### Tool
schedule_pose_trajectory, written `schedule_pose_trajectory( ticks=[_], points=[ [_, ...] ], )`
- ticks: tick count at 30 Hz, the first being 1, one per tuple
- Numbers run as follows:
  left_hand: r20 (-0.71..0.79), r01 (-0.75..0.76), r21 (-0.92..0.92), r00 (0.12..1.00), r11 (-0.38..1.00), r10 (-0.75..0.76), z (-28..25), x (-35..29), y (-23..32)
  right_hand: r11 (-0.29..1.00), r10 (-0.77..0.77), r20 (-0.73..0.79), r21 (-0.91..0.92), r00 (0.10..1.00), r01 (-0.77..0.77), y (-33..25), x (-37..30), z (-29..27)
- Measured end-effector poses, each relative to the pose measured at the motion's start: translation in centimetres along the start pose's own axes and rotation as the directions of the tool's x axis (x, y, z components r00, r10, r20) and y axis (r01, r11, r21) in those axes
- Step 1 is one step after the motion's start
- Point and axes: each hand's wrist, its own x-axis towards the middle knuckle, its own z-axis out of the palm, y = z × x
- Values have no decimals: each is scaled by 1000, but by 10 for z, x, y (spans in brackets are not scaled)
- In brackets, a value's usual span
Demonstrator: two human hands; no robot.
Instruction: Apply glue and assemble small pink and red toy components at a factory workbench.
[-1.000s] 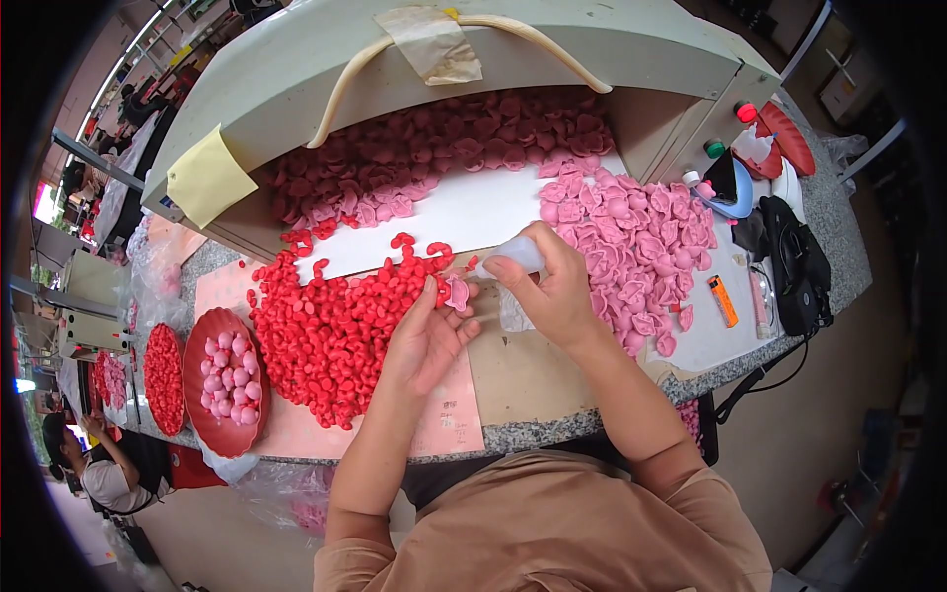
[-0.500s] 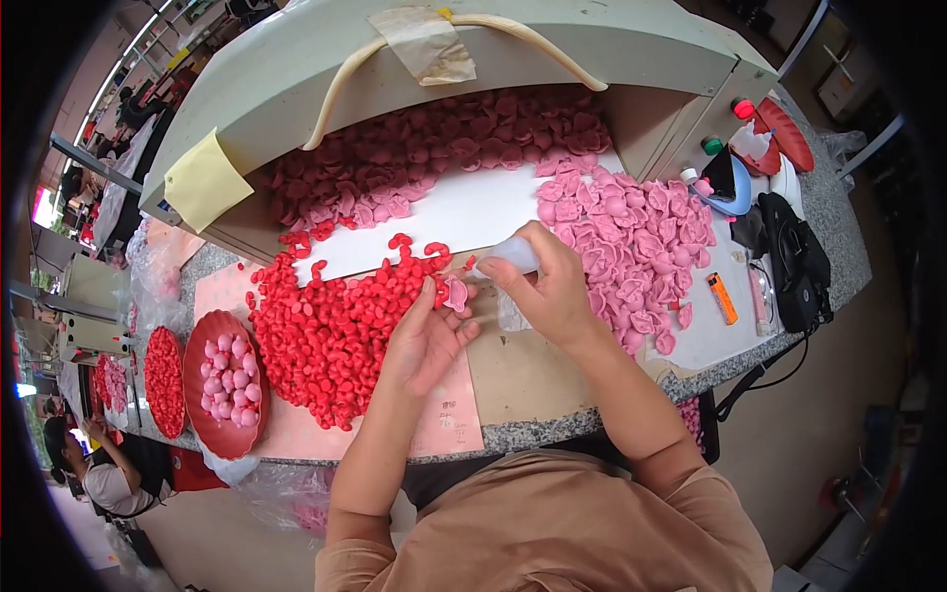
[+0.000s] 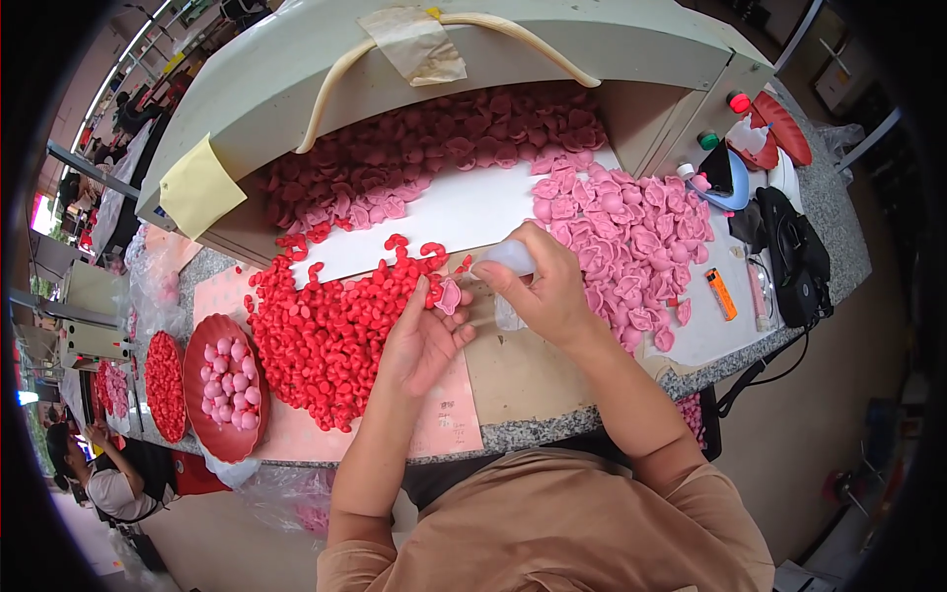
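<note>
My left hand [image 3: 422, 340] is palm up, holding a small pink cupped piece [image 3: 450, 296] at its fingertips. My right hand [image 3: 547, 291] is wrapped round a whitish translucent squeeze bottle [image 3: 511, 258], which lies tilted with its narrow end toward the pink piece. A small red bit shows at that narrow end; whether it touches the piece I cannot tell. Beside my left hand spreads a heap of small glossy red curved pieces [image 3: 316, 340]. To the right of my right hand lies a pile of pink cupped pieces [image 3: 631, 237].
A grey cabinet [image 3: 552, 44] arches over more pink pieces on a white board [image 3: 464, 212]. At left are a red dish [image 3: 219, 434] of pink balls and a tray of red pieces [image 3: 165, 385]. An orange box [image 3: 722, 294] and black bag [image 3: 794, 257] lie right. Another person [image 3: 113, 483] sits far left.
Both hands stay almost in place, the left still with the pink piece and the right with the bottle. The whole view has shifted very slightly.
</note>
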Motion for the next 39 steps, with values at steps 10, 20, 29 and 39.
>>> schedule_pose_trajectory(
  ticks=[10,20,29,39],
  points=[
    [7,-10,11,1000,1000,10,1,-1,1,1000,15,2,-13,1000,-15,1,0,1],
    [2,-32,42,999,999,32,1,-1,0,999,-12,-15,-37,1000,11,-1,0,0],
    [-2,-115,93,993,989,115,4,-4,0,998,-20,23,-67,1000,22,-4,-2,-2],
    [40,-209,124,978,970,206,7,-6,2,997,-50,-28,-60,998,48,0,-2,1]
  ],
)
